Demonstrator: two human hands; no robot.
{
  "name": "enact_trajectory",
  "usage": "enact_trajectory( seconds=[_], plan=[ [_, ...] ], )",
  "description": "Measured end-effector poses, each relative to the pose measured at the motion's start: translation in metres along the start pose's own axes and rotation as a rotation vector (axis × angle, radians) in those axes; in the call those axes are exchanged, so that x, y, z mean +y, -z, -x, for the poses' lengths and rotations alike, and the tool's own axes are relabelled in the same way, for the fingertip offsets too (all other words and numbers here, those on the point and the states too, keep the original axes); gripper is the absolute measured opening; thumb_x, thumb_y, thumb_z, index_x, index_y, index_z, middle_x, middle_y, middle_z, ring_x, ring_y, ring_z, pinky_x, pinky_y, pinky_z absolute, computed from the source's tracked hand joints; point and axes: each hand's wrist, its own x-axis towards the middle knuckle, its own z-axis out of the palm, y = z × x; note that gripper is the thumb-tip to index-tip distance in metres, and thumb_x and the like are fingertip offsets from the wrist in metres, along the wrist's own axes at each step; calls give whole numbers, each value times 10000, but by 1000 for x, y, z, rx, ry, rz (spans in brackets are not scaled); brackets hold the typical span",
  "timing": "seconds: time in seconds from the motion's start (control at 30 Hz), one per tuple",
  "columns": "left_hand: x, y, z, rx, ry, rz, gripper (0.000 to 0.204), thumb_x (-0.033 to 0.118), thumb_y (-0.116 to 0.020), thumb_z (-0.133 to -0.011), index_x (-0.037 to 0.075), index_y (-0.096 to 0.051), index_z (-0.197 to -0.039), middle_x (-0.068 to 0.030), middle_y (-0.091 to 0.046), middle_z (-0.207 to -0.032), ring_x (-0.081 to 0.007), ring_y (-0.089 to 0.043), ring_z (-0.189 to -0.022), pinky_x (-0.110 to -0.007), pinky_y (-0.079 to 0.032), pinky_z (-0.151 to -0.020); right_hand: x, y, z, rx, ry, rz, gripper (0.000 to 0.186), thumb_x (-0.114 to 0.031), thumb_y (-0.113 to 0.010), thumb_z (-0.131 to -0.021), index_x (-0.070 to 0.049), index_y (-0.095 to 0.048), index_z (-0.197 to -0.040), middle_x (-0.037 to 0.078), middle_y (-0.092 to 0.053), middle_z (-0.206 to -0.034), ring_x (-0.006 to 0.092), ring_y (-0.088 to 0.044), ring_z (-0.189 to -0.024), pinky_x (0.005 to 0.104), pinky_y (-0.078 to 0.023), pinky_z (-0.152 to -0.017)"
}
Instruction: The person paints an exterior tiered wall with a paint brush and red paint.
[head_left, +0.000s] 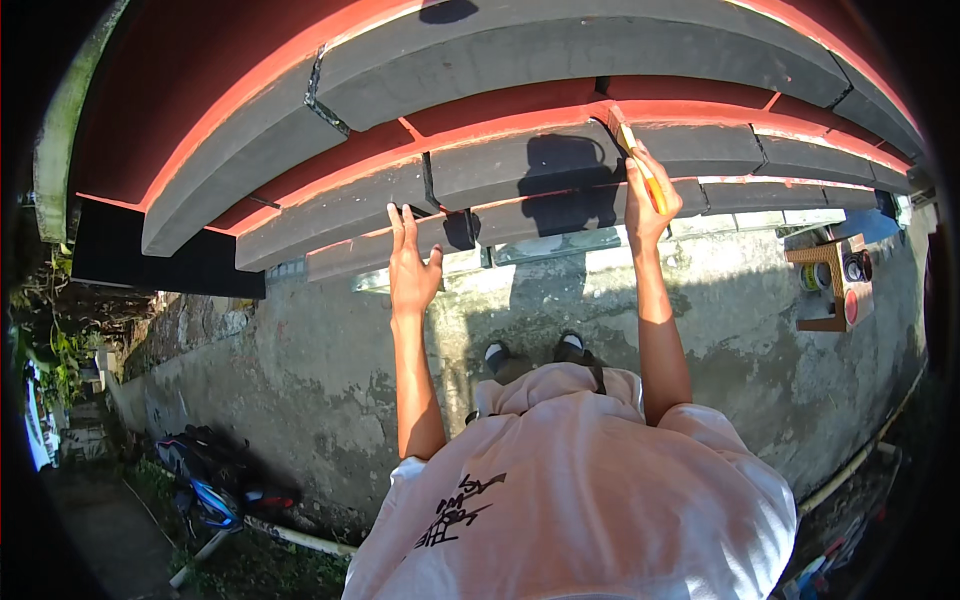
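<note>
My right hand (650, 200) is closed around the handle of a paintbrush (628, 140) with a yellow-orange grip. The brush's bristles touch the red band (520, 120) that runs above a dark grey stone ledge (480, 175). My left hand (413, 268) rests its outstretched fingertips on the edge of the grey ledge, further left, and holds nothing. Dark joints divide the ledge into blocks. A shadow of my head and arm falls on the grey blocks beside the brush.
A small wooden stool (835, 285) with tins on it stands on the concrete floor (330, 400) at right. More stepped grey ledges (560, 55) curve across the top. At lower left is a dark and blue motorbike (210, 480). A pipe (300, 540) lies along the floor's near edge.
</note>
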Motion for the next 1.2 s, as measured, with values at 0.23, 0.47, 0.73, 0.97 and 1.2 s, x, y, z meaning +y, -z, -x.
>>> enact_trajectory(
  seconds=[0.23, 0.47, 0.73, 0.97, 1.2],
  plan=[
    [-5, -2, 1, 25, -38, 8, 857, 60, -698, -869, 67, -273, -1614, -164, -128, -1713, -480, -482, -1350, -491, -534, -1019, -22, -17, 30, 37, 88, 104, 201, 46, -701, -930, 61, -738, -1128, 216, -744, -1179, 265, -697, -1169, 353, -523, -1013],
    [4, -2, 1, 9, -2, 28, 867, 58, -696, -871, 65, -255, -1619, -167, -109, -1715, -488, -463, -1361, -489, -531, -1029, -22, -47, 49, 43, 135, 147, 168, 21, -681, -948, 57, -739, -1101, 256, -722, -1206, 345, -683, -1205, 378, -573, -930],
    [8, 4, 0, -34, 58, 69, 901, 57, -727, -865, 87, -247, -1627, -162, -124, -1714, -446, -395, -1438, -471, -488, -1104, -30, -71, 49, -11, 19, 162, 164, 5, -677, -949, 24, -739, -1099, 279, -697, -1247, 310, -717, -1145, 326, -577, -850],
    [12, 11, -1, -79, 88, 85, 898, 82, -726, -861, 54, -249, -1621, -206, -111, -1707, -465, -413, -1416, -474, -491, -1087, -40, -78, 47, -44, -34, 229, 172, 12, -681, -931, -5, -743, -1091, 255, -712, -1227, 194, -767, -874, 273, -559, -699],
    [18, 10, -3, -87, 113, 71, 890, 125, -744, -859, 35, -274, -1609, -190, -112, -1709, -471, -461, -1378, -476, -503, -1075, -32, -73, 49, -121, -18, 145, 195, 33, -676, -919, -10, -749, -1095, 251, -720, -1212, 171, -754, -819, 267, -555, -684]
  ],
)
